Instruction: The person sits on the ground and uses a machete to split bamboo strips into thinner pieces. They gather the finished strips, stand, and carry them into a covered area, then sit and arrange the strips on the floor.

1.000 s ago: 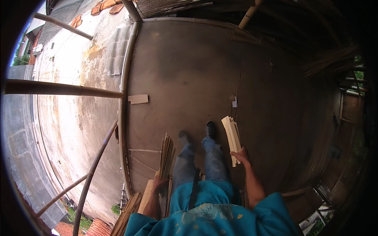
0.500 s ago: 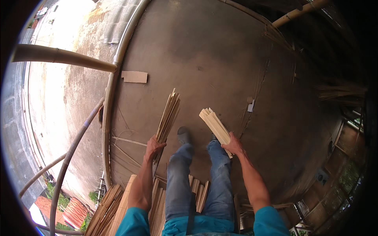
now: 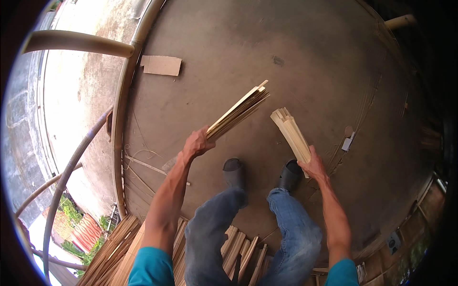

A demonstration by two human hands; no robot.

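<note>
My left hand (image 3: 196,143) is closed round the lower end of a bundle of thin wooden strips (image 3: 241,108), which slants up to the right with its far ends fanned unevenly. A second, paler bundle of flat strips (image 3: 292,135) is gripped near its lower end by my right hand (image 3: 313,164). That one leans up to the left, and its far ends are fairly close together. Both bundles are held apart, above the floor in front of my feet. Strips inside each fist are hidden by my fingers.
Stacks of long wooden strips (image 3: 113,245) lie by my legs. On the brown floor (image 3: 214,57) are a cardboard piece (image 3: 161,65), a small white object (image 3: 347,144) and loose thin strips (image 3: 145,164). Bamboo poles (image 3: 78,42) edge the left side, beside a pale wall.
The left bundle has swung from nearly upright to a slant toward the right. The right bundle has turned a little steeper. My view has shifted, and both shoes now show fully.
</note>
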